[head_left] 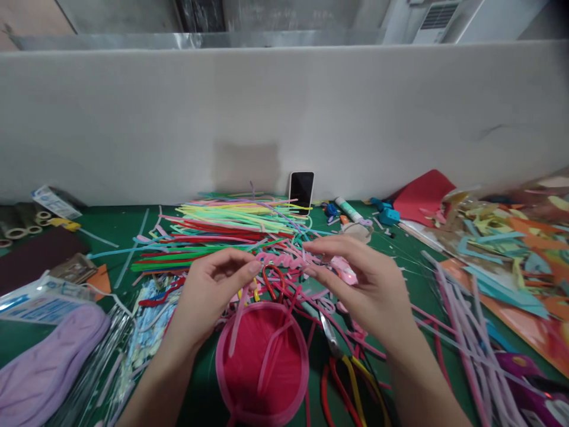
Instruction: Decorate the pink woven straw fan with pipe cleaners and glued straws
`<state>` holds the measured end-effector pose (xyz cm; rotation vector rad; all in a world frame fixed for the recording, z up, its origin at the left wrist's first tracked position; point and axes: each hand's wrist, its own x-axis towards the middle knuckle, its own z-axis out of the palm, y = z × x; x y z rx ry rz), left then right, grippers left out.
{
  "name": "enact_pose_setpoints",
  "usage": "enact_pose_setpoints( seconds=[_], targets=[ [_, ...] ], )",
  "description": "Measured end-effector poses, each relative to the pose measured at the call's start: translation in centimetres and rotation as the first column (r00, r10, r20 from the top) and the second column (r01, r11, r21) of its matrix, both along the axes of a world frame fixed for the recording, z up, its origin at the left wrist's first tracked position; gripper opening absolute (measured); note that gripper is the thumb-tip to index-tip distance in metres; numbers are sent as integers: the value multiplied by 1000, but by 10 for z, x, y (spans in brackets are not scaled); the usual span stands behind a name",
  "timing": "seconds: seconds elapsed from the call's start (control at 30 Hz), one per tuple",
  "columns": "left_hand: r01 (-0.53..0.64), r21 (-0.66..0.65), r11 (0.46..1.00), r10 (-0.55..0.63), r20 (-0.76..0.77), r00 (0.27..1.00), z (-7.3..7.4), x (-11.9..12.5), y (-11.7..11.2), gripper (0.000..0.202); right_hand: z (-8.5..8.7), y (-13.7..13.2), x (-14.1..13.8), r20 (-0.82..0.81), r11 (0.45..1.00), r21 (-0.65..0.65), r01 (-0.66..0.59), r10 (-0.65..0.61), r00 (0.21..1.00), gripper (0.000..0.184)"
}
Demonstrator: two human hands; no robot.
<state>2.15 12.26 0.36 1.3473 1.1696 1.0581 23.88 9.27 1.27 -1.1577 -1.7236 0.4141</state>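
Between my hands stretches a pink pipe cleaner (282,261) twisted into a wavy coil. My left hand (224,279) pinches its left end between thumb and forefinger, and a straight pink tail hangs down from there. At the coil's right end, my right hand (362,279) has thumb and forefinger apart; whether they touch it is hard to see. Below lies a round red piece (262,344) with a pink fuzzy rim and loose pink strands across it. Scissors with red and yellow handles (344,379) rest beside it, blades pointing away from me.
Bundled coloured pipe cleaners (231,228) lie behind my hands. A phone (301,191) leans on the white partition (355,118). Lilac pipe cleaners (471,338) and paper scraps (511,255) cover the right; a lilac padded item (53,362) and clear packets (44,296) sit left.
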Motion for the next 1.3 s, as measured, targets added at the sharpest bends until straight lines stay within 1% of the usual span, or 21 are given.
enact_pose_setpoints(
  seconds=[0.1,0.2,0.27,0.33,0.4,0.53,0.67,0.73,0.8,0.9,0.97,1.0,1.07,1.17,1.23,1.3],
  targets=[
    [39,-34,999,-38,24,999,-1,2,-1,20,-2,1,-5,-43,997,-56,-55,53,998,8],
    [40,-57,998,-39,12,999,-2,5,-3,28,-5,3,-13,-191,982,-173,-73,39,981,4],
    [33,-49,998,-34,-10,999,-2,7,-4,33,-7,4,-17,-326,955,-269,-123,30,945,8],
    [37,-35,999,-37,-7,999,-2,8,-4,33,-8,5,-19,-429,921,-336,-197,36,903,15],
    [37,-24,999,-36,20,999,-2,9,-5,28,-8,6,-20,-475,896,-372,-240,38,879,19],
    [27,-23,999,-25,63,998,-3,11,-5,21,-7,6,-23,-535,883,-397,-250,-1,845,23],
    [-21,23,1000,20,62,998,-4,16,-9,21,-10,5,-28,-637,850,-395,-349,20,770,22],
    [-55,51,997,53,50,997,-3,19,-13,21,-11,4,-31,-655,841,-388,-377,37,755,20],
    [-113,81,990,110,37,993,-2,23,-16,19,-11,2,-34,-640,862,-373,-343,29,768,19],
    [-196,149,969,196,17,981,-1,28,-20,18,-13,-2,-41,-601,924,-317,-213,-22,799,15],
    [-204,194,960,208,0,978,-2,30,-22,23,-14,-5,-45,-604,952,-271,-140,-55,795,9],
    [-196,211,958,203,-9,979,-3,30,-22,26,-15,-6,-48,-617,961,-248,-124,-58,784,6],
    [-179,242,954,193,-36,981,-6,30,-22,28,-18,-6,-52,-651,968,-207,-143,-27,759,3],
    [-183,325,928,220,-80,972,-11,29,-21,21,-22,-5,-57,-670,968,-127,-216,77,738,6],
    [-189,400,897,248,-99,964,-14,27,-20,19,-23,-5,-57,-656,969,-87,-232,120,745,8],
    [-182,472,862,266,-116,957,-16,25,-19,19,-23,-5,-54,-604,973,-73,-220,132,786,8]
  ],
)
